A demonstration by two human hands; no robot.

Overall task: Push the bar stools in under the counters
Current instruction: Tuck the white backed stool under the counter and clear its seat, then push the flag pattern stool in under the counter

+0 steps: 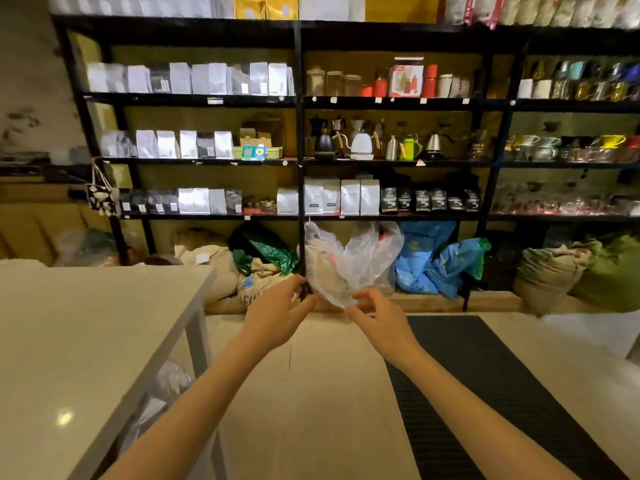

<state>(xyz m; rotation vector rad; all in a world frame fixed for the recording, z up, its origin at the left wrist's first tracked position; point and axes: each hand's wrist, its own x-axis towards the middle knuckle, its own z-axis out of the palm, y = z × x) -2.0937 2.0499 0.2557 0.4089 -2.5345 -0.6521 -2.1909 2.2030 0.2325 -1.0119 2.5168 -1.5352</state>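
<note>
Clear plastic bag [349, 261] is pinched between both hands in front of the black shelving [298, 102]. Left hand [277, 317] grips its lower left edge, fingers [298, 284] closed on the film; right hand [381, 323] holds the bottom corner, its fingers [363, 301] curled narrow on it. White bench [69, 341] lies left of the left fingers, a dark floor mat [485, 393] below the right ones. No bar stool shows.

I see a thin, crinkled clear plastic bag [349, 261], a glossy pale counter [86, 341], and matt black metal shelving [298, 157].
</note>
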